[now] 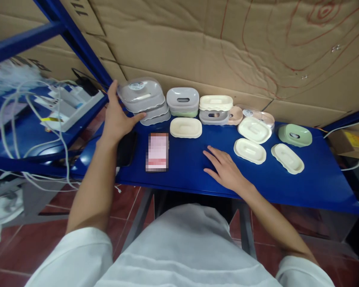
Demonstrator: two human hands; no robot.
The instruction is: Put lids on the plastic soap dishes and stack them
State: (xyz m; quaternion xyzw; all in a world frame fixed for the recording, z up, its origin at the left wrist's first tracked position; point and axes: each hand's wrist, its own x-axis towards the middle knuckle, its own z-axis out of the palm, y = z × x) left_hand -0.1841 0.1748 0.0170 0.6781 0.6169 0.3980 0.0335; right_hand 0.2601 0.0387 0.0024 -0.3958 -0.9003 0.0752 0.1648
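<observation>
My left hand (116,119) is wrapped round the left side of a stack of clear plastic lids (142,95), thumb at the front and fingers at the back. A round-cornered label shows on the top lid. My right hand (225,169) rests palm down near the table's front, fingers stretched out and holding nothing. Beyond it lie an oval cream tray (186,127) and further cream trays (250,151) to the right. Behind these stand a grey soap box (182,99), a cream tray (215,102) on a grey box, and a green soap box (295,135).
A phone (157,152) with a blurred screen lies on the blue table (191,175). Cardboard (179,44) walls the back. Left are blue shelf posts (77,44), a white power strip (74,105) and loose white cables (62,147). Peach boxes (236,115) stand near the cardboard.
</observation>
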